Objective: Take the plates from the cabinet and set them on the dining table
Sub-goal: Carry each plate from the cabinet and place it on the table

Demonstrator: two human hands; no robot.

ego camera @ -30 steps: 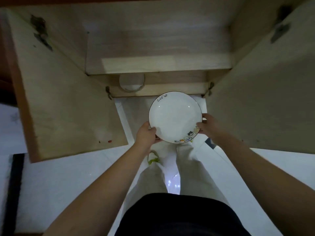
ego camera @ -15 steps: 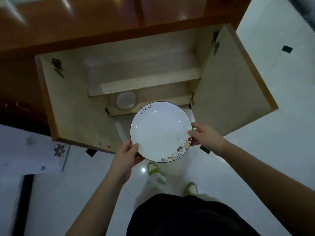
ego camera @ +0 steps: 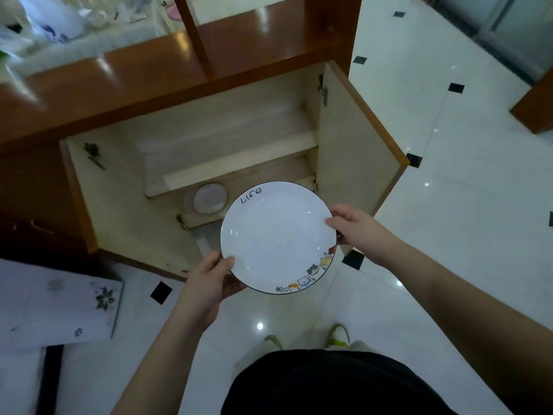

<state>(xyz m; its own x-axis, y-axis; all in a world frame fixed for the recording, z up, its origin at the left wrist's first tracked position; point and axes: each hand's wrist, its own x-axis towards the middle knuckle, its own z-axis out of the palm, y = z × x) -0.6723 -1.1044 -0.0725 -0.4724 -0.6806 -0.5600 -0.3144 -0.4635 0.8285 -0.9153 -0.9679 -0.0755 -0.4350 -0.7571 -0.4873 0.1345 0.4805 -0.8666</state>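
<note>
Both hands held one white plate [ego camera: 278, 235] level in front of me, out of the cabinet [ego camera: 209, 139] and above the tiled floor [ego camera: 449, 145]. My left hand [ego camera: 209, 280] gripped the near-left rim, thumb on top and fingers curled underneath. My right hand [ego camera: 356, 226] pinched the right rim the same way. The plate had a dark edge, the word "Life" at its far side and small cartoon cats along the near-right rim. Behind it the cabinet stood with both doors swung wide, and a second, smaller white dish [ego camera: 210, 198] sat on the low shelf inside, just beyond the held plate. A white floral panel [ego camera: 59, 301] lay on the floor to my left.
</note>
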